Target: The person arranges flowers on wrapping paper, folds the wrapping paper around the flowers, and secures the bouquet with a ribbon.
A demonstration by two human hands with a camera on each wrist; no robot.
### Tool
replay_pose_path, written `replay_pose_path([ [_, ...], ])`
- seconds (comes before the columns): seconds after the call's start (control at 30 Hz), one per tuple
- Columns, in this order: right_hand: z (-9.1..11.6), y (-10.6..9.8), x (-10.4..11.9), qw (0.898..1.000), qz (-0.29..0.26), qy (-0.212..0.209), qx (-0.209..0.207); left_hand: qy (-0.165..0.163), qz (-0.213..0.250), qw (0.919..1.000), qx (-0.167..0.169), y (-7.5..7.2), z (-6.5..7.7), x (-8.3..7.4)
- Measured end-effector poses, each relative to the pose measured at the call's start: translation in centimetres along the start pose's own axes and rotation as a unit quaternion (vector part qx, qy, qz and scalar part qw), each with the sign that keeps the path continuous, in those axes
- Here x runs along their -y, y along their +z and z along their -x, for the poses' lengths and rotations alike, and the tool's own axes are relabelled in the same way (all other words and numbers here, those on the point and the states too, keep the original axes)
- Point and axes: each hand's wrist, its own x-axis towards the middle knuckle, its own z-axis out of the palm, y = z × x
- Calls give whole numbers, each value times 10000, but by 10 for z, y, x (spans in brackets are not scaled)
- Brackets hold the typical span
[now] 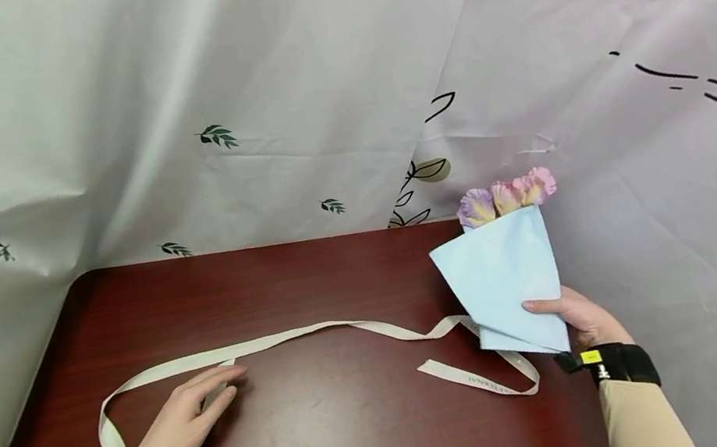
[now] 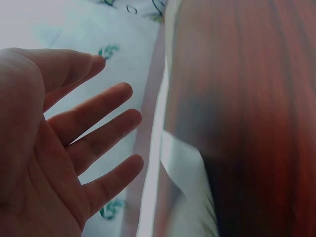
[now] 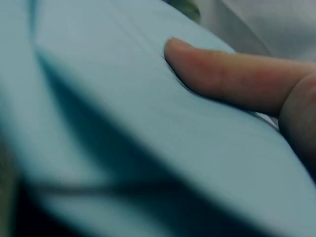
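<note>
At the table's right side, my right hand (image 1: 591,315) grips a small bouquet wrapped in light blue paper (image 1: 507,285), its thumb across the front. The other fingers are hidden behind the wrapping. Pink and purple flowers (image 1: 503,197) show at the top. The right wrist view has the thumb (image 3: 222,74) pressed on the blue paper close up. Over the left part of the table, my left hand (image 1: 181,423) has its fingers spread and relaxed, with nothing in the palm. Beside and under it runs a long cream ribbon (image 1: 265,343), also visible near the fingertips in the left wrist view.
The dark red wooden table (image 1: 337,433) has a rounded back left corner. White printed cloth (image 1: 308,89) hangs behind it and along both sides. One lettered ribbon end (image 1: 458,375) lies in front of the bouquet, and the ribbon passes close to the wrapping's lower edge.
</note>
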Motion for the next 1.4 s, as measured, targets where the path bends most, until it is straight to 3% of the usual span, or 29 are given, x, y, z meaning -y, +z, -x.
replay_pose_path([
  [0.13,-6,56,0,9982,-91,-590,-72,335,162,9993,-5,5,-18,-28],
  [0.23,-14,99,1,9942,169,-1050,-168,882,279,9954,-239,9,-36,-59],
  [0.4,-29,160,-2,9905,164,-1349,-207,2100,576,9721,-875,20,-68,-114],
  [0.47,-34,181,-3,9909,-48,-1343,-74,2272,674,9651,-1118,26,-79,-130],
  [0.53,-38,199,-5,9908,-299,-1321,72,1927,970,9673,-1333,33,-89,-140],
  [0.6,-41,214,-7,9901,-483,-1306,149,1181,1628,9699,-1369,41,-97,-143],
  [0.63,-43,221,-9,9897,-526,-1321,150,737,2115,9659,-1301,45,-101,-142],
  [0.67,-43,227,-10,9894,-577,-1325,142,298,2679,9557,-1181,50,-104,-141],
  [0.77,-43,242,-15,9896,-549,-1328,58,-803,4007,9101,-687,62,-111,-134],
  [0.83,-43,250,-18,9900,-408,-1349,37,-1308,4398,8875,-422,70,-112,-129],
  [0.87,-42,253,-19,9901,-361,-1353,25,-1464,4457,8824,-369,72,-112,-127],
  [0.97,-41,258,-21,9889,-196,-1474,-15,-1682,4382,8817,-474,77,-111,-124],
  [1.1,-41,259,-19,9856,-247,-1670,-24,-1582,4425,8806,-612,77,-108,-121],
  [1.4,-41,255,-11,9839,-634,-1526,683,-1514,4553,8765,-383,72,-106,-116],
])
